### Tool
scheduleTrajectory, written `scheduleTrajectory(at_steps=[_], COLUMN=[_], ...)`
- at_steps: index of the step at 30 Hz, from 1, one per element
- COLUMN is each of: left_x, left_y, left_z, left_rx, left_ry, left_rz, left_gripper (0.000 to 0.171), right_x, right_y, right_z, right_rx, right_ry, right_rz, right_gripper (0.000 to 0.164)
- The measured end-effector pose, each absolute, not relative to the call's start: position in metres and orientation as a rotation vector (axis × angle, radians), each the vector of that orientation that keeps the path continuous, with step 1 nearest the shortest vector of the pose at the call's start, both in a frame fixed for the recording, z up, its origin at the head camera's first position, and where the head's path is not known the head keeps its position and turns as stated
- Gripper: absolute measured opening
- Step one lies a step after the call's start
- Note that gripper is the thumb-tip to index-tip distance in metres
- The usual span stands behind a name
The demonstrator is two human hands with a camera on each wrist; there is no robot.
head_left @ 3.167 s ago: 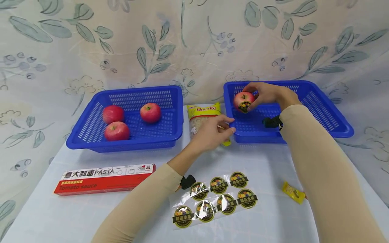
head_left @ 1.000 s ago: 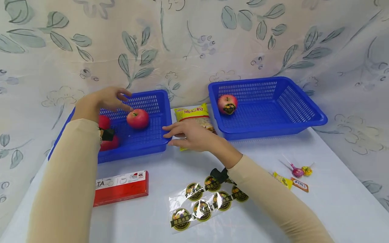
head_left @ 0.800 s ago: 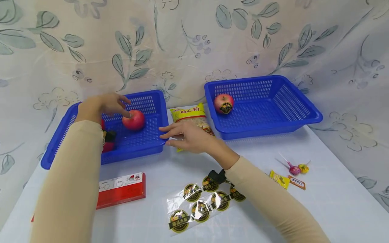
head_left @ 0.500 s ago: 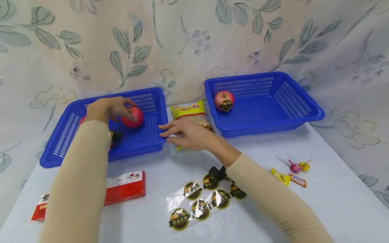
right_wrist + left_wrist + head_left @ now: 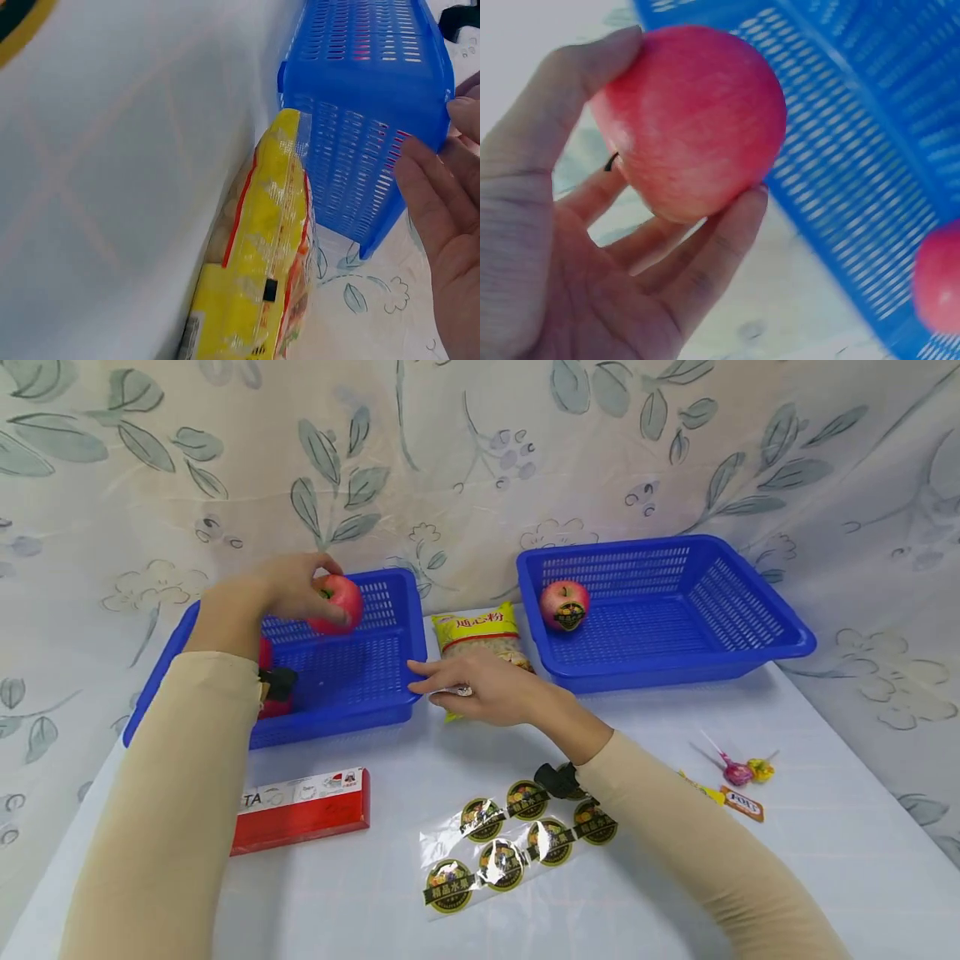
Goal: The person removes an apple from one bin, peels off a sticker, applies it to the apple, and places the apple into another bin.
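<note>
My left hand (image 5: 288, 589) grips a red apple (image 5: 341, 602) above the back of the left blue basket (image 5: 330, 720). In the left wrist view, thumb and fingers curl round the apple (image 5: 697, 120), its stem towards the palm. Two more apples (image 5: 277, 706) lie in that basket, partly hidden by the left wrist. My right hand (image 5: 495, 689) holds the same basket's right rim, and in the right wrist view its fingers (image 5: 424, 176) lie either side of the basket edge (image 5: 444, 75). An apple with a round black-and-gold sticker (image 5: 564, 604) sits in the right blue basket (image 5: 675, 672).
A yellow pasta bag (image 5: 480, 625) lies between the baskets, under the right hand. In front are a red-and-white pasta box (image 5: 307, 814) and a clear sheet of round stickers (image 5: 487, 864). Lollipops (image 5: 738, 772) and wrapped sweets (image 5: 742, 804) lie to the right.
My left hand has taken hold of an apple in the left basket and raised it. Earlier, the right hand left the stickered apple in the right basket and moved to the left basket's rim.
</note>
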State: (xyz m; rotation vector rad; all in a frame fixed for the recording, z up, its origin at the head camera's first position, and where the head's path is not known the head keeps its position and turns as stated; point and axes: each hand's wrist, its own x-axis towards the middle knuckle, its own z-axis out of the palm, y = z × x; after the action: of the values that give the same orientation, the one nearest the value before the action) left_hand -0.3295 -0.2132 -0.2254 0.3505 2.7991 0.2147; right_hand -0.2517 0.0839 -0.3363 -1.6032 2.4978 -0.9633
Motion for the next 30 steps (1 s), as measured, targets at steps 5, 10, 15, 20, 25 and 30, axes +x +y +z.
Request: scheduleTrajectory(at_steps=[5,10,15,20,25,30], left_x=[-0.305,-0.273,-0.243,-0.228,-0.213,-0.2], left_y=[-0.207,-0.195,-0.171,-0.138,-0.109,-0.091], left_z=[-0.207,-0.206,-0.216,-0.231,-0.246,-0.267], left_rx=[0.368,0.491,0.595,0.756,0.901,0.922], left_ry=[2.845,2.914,2.896,2.857,2.803,2.684], left_rz=[0.238,0.275,0.415,0.488,0.457,0.404], left_gripper=[0.099,0.095,0.085,0.081,0.081,0.077], right_x=[-0.241,-0.225,-0.207,-0.189,-0.177,-0.172], right_y=[0.102,0.123,0.144,0.165,0.183,0.196], right_z=[-0.336,-0.337,-0.338,-0.338,-0.344,-0.355], right_rx=[-1.598,-1.661,-1.676,-1.625,-1.655,-1.648], right_ry=[2.483,2.483,2.457,2.458,2.457,2.435], right_rz=[-0.94,-0.882,-0.843,-0.814,-0.822,-0.869], right_gripper=[0.03,0.028,0.028,0.027,0.022,0.02])
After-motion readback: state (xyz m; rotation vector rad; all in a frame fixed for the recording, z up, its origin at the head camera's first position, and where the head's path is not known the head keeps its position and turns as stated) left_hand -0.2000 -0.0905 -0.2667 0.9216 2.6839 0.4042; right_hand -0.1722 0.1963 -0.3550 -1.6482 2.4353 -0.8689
